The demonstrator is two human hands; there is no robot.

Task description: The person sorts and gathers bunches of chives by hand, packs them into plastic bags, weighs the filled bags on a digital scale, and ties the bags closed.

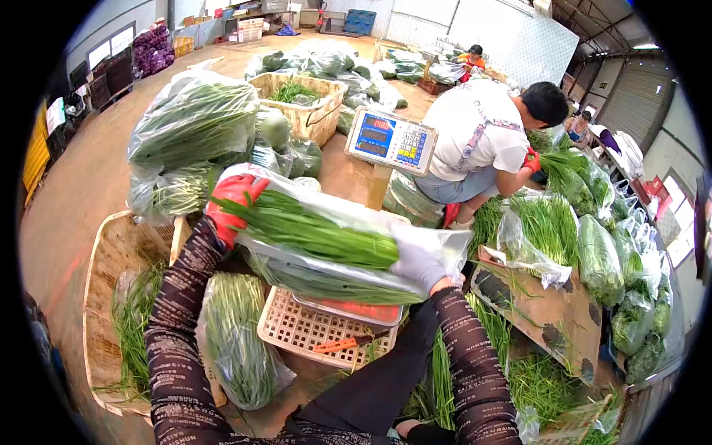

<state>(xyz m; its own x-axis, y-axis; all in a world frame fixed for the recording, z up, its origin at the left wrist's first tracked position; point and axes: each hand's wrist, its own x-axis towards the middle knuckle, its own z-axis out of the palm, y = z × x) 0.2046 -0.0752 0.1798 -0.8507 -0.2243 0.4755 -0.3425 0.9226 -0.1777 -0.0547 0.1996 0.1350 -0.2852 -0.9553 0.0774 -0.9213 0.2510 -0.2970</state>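
A long bundle of green garlic chives [319, 231] lies lengthwise in an opened clear plastic bag [437, 248] in front of me, over the weighing scale's pan. My left hand [236, 208], in a red glove, closes around the chives at the left end. At the other end my right hand [417, 258], in a pale grey glove and slightly blurred, grips the bundle by the bag's opening; its fingertips are partly hidden. Behind the bundle stands the scale's display [391, 141], lit with red digits. Below, the scale rests above a cream perforated crate [285, 326].
An orange-handled tool [335, 345] lies on the crate. Bagged chives [237, 334] stand to the left, beside a large basket [111, 252]. Stacked bags [196, 119] rise behind. A co-worker [475, 133] in white sits ahead right, near loose chives on a board [534, 311].
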